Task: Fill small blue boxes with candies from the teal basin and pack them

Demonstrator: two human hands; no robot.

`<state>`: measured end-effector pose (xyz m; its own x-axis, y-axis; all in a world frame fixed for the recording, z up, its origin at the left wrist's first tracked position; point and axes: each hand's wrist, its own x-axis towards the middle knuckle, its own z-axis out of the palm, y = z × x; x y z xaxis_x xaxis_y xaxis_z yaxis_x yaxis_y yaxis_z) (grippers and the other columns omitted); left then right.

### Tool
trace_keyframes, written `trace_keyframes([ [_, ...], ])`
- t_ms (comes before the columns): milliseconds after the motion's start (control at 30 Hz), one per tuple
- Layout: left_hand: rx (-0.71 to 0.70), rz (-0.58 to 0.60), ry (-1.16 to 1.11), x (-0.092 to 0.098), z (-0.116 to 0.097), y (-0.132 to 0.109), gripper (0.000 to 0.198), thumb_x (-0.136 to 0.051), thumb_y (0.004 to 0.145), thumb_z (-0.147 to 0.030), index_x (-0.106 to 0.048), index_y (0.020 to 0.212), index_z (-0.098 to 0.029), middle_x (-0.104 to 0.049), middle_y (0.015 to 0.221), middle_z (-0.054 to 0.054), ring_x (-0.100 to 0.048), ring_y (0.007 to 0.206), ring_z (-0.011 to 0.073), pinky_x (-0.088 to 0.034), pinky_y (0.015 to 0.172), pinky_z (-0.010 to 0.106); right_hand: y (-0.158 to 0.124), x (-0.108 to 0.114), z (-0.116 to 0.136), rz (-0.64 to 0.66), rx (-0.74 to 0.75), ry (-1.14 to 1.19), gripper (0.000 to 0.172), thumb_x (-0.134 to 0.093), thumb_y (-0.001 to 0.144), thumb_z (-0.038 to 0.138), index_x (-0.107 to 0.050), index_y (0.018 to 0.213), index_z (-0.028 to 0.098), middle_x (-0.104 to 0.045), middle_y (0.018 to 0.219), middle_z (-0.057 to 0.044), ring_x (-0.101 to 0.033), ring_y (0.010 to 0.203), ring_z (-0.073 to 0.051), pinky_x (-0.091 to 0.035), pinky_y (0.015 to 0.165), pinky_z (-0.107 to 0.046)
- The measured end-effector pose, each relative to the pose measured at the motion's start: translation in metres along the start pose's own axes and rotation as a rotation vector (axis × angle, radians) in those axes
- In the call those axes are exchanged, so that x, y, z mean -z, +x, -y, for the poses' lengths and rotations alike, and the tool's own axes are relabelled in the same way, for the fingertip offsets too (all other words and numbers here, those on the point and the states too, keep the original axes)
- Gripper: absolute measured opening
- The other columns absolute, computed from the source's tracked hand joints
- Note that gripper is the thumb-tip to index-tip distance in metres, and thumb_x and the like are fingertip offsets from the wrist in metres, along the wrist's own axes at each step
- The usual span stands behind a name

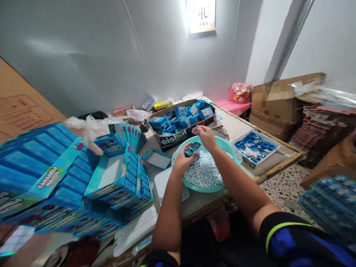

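My left hand is closed round a small blue tin, which it holds tilted above the near-left part of a turquoise basin. My right hand hovers just right of and above the tin, apart from it, its fingers drawn together; whatever may be in them is hidden. Small white and pale blue candies fill the turquoise basin below both hands. Behind it stands an open black carton heaped with small blue boxes.
Blue display boxes are stacked at left. A white tray of blue round caps lies to the right. Near the basin are a white scale-like plate and an open blue box. Brown cartons stand beyond the table's right edge.
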<state>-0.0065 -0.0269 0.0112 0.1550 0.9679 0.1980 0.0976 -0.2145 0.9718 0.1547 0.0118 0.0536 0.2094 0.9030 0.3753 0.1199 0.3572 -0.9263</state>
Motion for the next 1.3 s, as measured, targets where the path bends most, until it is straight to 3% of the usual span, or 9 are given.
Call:
trace_keyframes([
  [133, -0.024, -0.096, 0.055, -0.002, -0.008, 0.001, 0.059, -0.088, 0.068, -0.032, -0.074, 0.123, -0.016, -0.078, 0.116, 0.012, -0.074, 0.107, 0.0295, -0.056, 0.107, 0.047, 0.011, 0.004, -0.015, 0.049, -0.165, -0.304, 0.048, -0.029, 0.106, 0.037, -0.071, 0.102, 0.014, -0.076, 0.113, -0.015, -0.071, 0.106, -0.022, -0.052, 0.091, -0.029],
  [300, -0.136, -0.294, 0.039, 0.023, -0.038, -0.015, 0.062, -0.084, 0.074, -0.039, -0.067, 0.13, -0.017, -0.076, 0.122, 0.014, -0.075, 0.11, 0.0274, -0.057, 0.106, 0.044, 0.008, -0.001, -0.019, 0.215, -0.279, -0.48, 0.034, -0.051, 0.101, 0.037, -0.074, 0.091, 0.014, -0.077, 0.101, -0.014, -0.069, 0.102, -0.029, -0.051, 0.087, -0.033],
  [400, -0.156, -0.485, 0.04, 0.045, -0.049, -0.033, 0.067, -0.085, 0.076, -0.041, -0.062, 0.135, -0.019, -0.076, 0.12, 0.012, -0.075, 0.106, 0.025, -0.059, 0.102, 0.043, -0.001, -0.005, -0.017, 0.408, -0.301, -0.552, 0.026, -0.066, 0.094, 0.037, -0.074, 0.08, 0.017, -0.077, 0.092, -0.011, -0.07, 0.094, -0.028, -0.052, 0.083, -0.031],
  [533, -0.134, -0.785, 0.178, 0.059, -0.037, -0.053, 0.057, -0.083, 0.08, -0.033, -0.062, 0.131, -0.017, -0.074, 0.124, 0.013, -0.072, 0.113, 0.0242, -0.055, 0.108, 0.04, -0.014, -0.008, -0.015, 0.599, -0.305, -0.616, 0.02, -0.077, 0.088, 0.033, -0.074, 0.074, 0.018, -0.076, 0.092, -0.012, -0.069, 0.099, -0.031, -0.051, 0.091, -0.035],
  [700, 0.058, -0.718, 0.298, 0.061, 0.004, -0.064, 0.055, -0.08, 0.082, -0.028, -0.062, 0.131, -0.01, -0.071, 0.129, 0.019, -0.07, 0.119, 0.026, -0.051, 0.112, 0.041, -0.017, -0.005, -0.019, 0.793, -0.258, -0.602, 0.02, -0.091, 0.076, 0.035, -0.076, 0.076, 0.022, -0.075, 0.093, -0.009, -0.069, 0.091, -0.029, -0.052, 0.085, -0.036],
  [867, 0.126, -0.604, 0.305, 0.069, 0.022, -0.089, 0.066, -0.086, 0.075, -0.026, -0.06, 0.134, -0.011, -0.064, 0.143, 0.021, -0.062, 0.134, 0.0289, -0.047, 0.118, 0.042, -0.018, -0.001, -0.028, 0.771, -0.15, -0.705, 0.029, -0.096, 0.063, 0.021, -0.079, 0.086, 0.024, -0.074, 0.094, -0.006, -0.068, 0.086, -0.026, -0.052, 0.08, -0.034],
  [967, -0.015, -0.633, 0.242, 0.076, 0.012, -0.109, 0.067, -0.083, 0.08, -0.032, -0.057, 0.138, -0.013, -0.06, 0.149, 0.021, -0.06, 0.139, 0.0281, -0.047, 0.119, 0.041, -0.019, 0.0, -0.031, 0.776, -0.081, -0.78, 0.025, -0.092, 0.065, 0.018, -0.079, 0.085, 0.024, -0.073, 0.089, -0.005, -0.066, 0.079, -0.023, -0.052, 0.077, -0.033],
  [1067, -0.174, -0.689, 0.268, 0.086, -0.006, -0.131, 0.05, -0.071, 0.09, -0.042, -0.062, 0.131, -0.014, -0.07, 0.135, 0.017, -0.068, 0.127, 0.0247, -0.053, 0.114, 0.041, -0.02, 0.0, -0.031, 0.772, -0.03, -0.817, 0.019, -0.088, 0.067, 0.014, -0.079, 0.081, 0.023, -0.071, 0.08, -0.003, -0.063, 0.072, -0.02, -0.051, 0.075, -0.034],
  [1300, -0.496, -0.826, 0.705, 0.141, -0.06, -0.163, 0.045, -0.063, 0.092, -0.046, -0.065, 0.126, -0.016, -0.072, 0.123, 0.014, -0.071, 0.118, 0.0264, -0.055, 0.109, 0.048, -0.02, 0.004, -0.021, 0.733, -0.078, -0.842, 0.015, -0.084, 0.071, 0.005, -0.079, 0.076, 0.019, -0.068, 0.071, -0.003, -0.065, 0.075, -0.023, -0.052, 0.081, -0.038],
])
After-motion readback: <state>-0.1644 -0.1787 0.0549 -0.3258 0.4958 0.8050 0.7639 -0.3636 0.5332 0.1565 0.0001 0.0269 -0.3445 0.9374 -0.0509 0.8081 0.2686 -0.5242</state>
